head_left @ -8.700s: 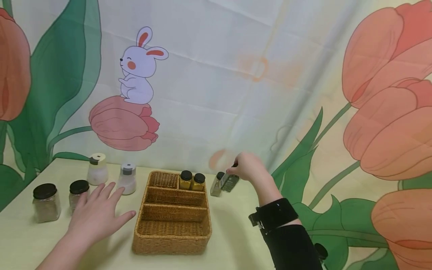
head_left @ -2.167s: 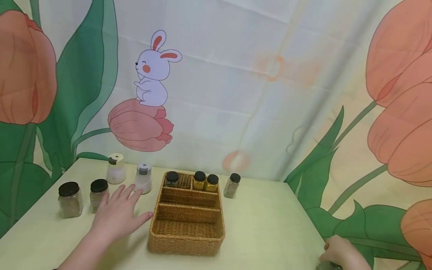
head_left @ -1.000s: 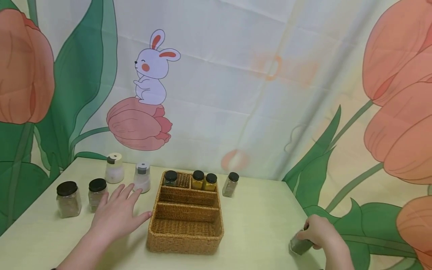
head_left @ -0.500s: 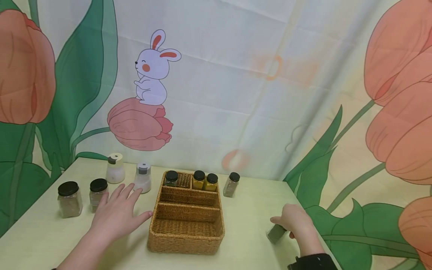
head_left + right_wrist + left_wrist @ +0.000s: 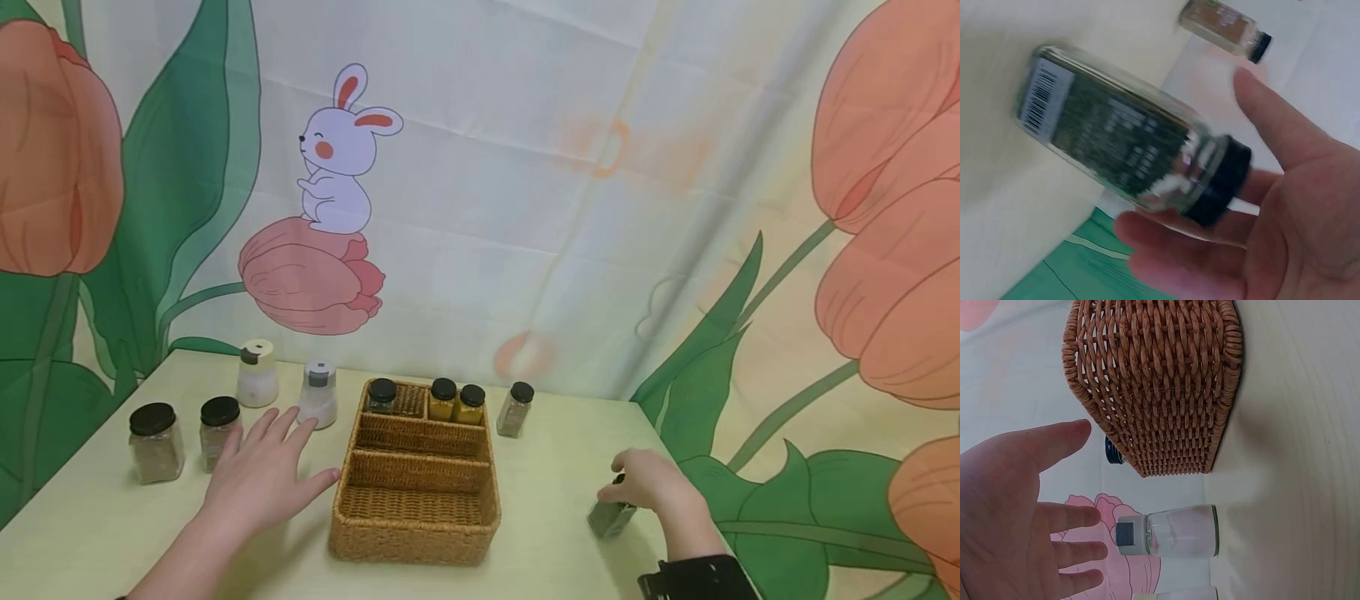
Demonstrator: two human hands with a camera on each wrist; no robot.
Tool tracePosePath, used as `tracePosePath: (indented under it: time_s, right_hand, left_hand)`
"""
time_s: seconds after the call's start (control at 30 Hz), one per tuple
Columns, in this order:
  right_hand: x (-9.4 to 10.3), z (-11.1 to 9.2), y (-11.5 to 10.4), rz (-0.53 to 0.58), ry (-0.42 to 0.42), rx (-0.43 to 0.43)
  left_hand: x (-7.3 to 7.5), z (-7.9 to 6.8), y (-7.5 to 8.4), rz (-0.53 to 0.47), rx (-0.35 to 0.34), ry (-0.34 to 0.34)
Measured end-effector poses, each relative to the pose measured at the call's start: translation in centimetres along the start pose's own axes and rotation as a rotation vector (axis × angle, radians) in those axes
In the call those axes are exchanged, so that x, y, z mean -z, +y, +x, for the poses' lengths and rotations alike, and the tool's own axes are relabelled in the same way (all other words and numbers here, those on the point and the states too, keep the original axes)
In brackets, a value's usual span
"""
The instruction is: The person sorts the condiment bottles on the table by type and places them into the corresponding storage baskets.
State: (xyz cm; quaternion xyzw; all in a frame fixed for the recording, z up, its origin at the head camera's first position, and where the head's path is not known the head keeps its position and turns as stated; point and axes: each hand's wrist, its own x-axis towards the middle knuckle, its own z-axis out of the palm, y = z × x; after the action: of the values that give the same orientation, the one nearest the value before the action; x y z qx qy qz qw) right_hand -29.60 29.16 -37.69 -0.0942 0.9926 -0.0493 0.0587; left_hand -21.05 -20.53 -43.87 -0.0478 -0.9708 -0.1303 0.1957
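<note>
My right hand (image 5: 656, 487) is around the black lid of a glass jar of green dried herbs (image 5: 611, 517), which stands on the table right of the basket. In the right wrist view the thumb (image 5: 1272, 115) is spread away from the herb jar (image 5: 1116, 131); the other fingers lie loosely behind its neck, and whether they touch it I cannot tell. My left hand (image 5: 258, 475) hovers with fingers spread, left of the wicker basket (image 5: 412, 546). Close to its fingers are a white-topped shaker (image 5: 318, 400) and a black-lidded spice jar (image 5: 217, 429).
In the basket's back compartments sit a dark jar (image 5: 382, 396) and two yellow jars (image 5: 442, 402). A slim spice jar (image 5: 515, 410) stands behind right. A second shaker (image 5: 257, 379) and a larger black-lidded jar (image 5: 155, 446) are at left. A printed curtain (image 5: 465, 208) hangs behind the table.
A dark jar came to be in the basket's back left compartment. My right hand then carried the herb jar in from the right; it now stands straighter. The left hand stays put lately.
</note>
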Motion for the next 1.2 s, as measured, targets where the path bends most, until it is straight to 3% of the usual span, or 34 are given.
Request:
tracePosePath:
  time_s: [0.17, 0.6, 0.9, 1.07, 1.2]
  right_hand:
    - [0.2, -0.6, 0.0, 0.115, -0.018, 0.028]
    - [-0.2, 0.3, -0.4, 0.080, 0.074, 0.028]
    - [0.1, 0.3, -0.4, 0.081, 0.043, 0.008]
    - [0.5, -0.1, -0.6, 0.145, -0.018, 0.039]
    - [0.2, -0.2, -0.6, 0.121, -0.027, 0.081]
  left_hand:
    - [-0.1, 0.0, 0.1, 0.003, -0.003, -0.004]
    - [-0.1, 0.0, 0.0, -0.006, 0.002, -0.009]
    - [-0.1, 0.1, 0.1, -0.003, -0.003, -0.010]
    - [0.1, 0.1, 0.1, 0.000, -0.001, -0.025]
    - [0.1, 0.1, 0.2, 0.002, -0.005, -0.023]
